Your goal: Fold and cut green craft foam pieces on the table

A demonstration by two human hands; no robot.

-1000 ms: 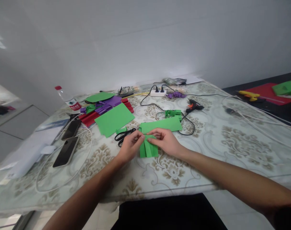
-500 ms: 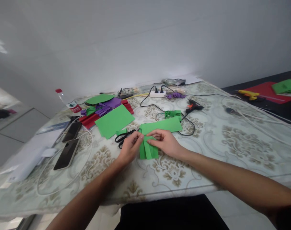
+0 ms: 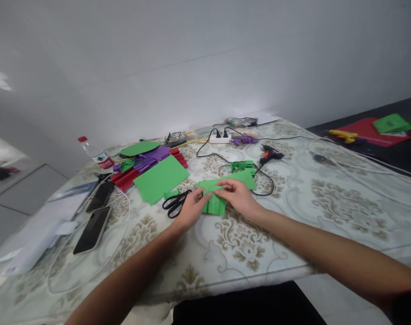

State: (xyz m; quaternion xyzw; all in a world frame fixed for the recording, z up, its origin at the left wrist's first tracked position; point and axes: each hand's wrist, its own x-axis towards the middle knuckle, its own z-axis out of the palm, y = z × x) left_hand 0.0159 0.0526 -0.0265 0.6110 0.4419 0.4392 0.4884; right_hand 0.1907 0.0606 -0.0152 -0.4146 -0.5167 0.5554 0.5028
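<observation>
My left hand (image 3: 194,206) and my right hand (image 3: 239,197) both grip a small creased piece of green paper (image 3: 214,206) near the table's front middle. Left thumb and fingers close on its left side; right thumb and fingers pinch its upper right. Several upright folds run along the piece. Just behind it lies a longer green paper strip (image 3: 247,178), partly covered by my right hand. Black-handled scissors (image 3: 173,206) rest left of my left hand, their blades largely hidden.
Green sheets (image 3: 161,178) lie behind the scissors, beside red and purple paper. A black glue gun (image 3: 270,154), its cord and a white power strip (image 3: 220,138) are farther back. Two phones, one dark (image 3: 93,229), and a bottle (image 3: 99,155) stand or lie left.
My hands have moved slightly away from me with the creased green paper, which now overlaps the strip behind. More of the scissors shows, and the view has shifted a little.
</observation>
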